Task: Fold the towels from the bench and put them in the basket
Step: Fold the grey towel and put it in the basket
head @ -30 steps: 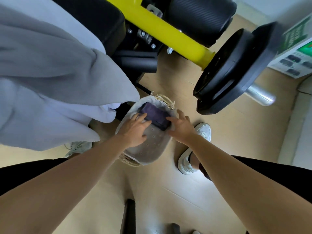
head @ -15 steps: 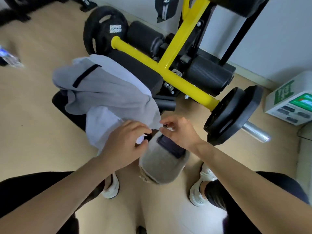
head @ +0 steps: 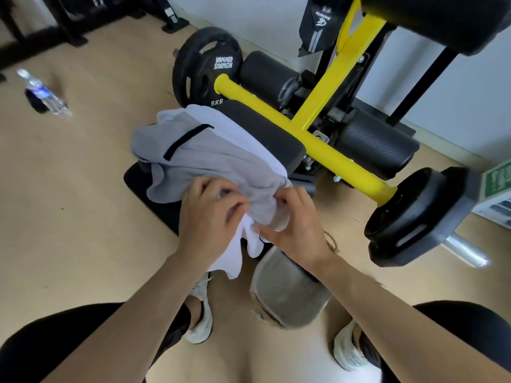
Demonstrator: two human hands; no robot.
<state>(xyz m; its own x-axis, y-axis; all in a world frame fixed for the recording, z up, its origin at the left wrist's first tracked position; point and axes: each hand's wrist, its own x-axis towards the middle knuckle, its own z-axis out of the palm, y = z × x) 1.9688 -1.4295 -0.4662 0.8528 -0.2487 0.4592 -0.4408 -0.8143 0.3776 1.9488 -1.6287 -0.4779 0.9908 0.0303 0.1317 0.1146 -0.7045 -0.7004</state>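
Two towels lay unfolded on the bench; we gripped the top one.

The soft grey towel with a dark stripe (head: 215, 158) lay draped over a plain white towel (head: 232, 258) on the black padded gym bench (head: 265, 134). The cloth-lined woven basket (head: 287, 302) stood on the floor at six o'clock from them, perhaps with a dark towel already inside. Our left hand (head: 207, 222), at nine o'clock, and our right hand (head: 298, 230), at three, curled their fingers and pinched the grey towel's near hem.
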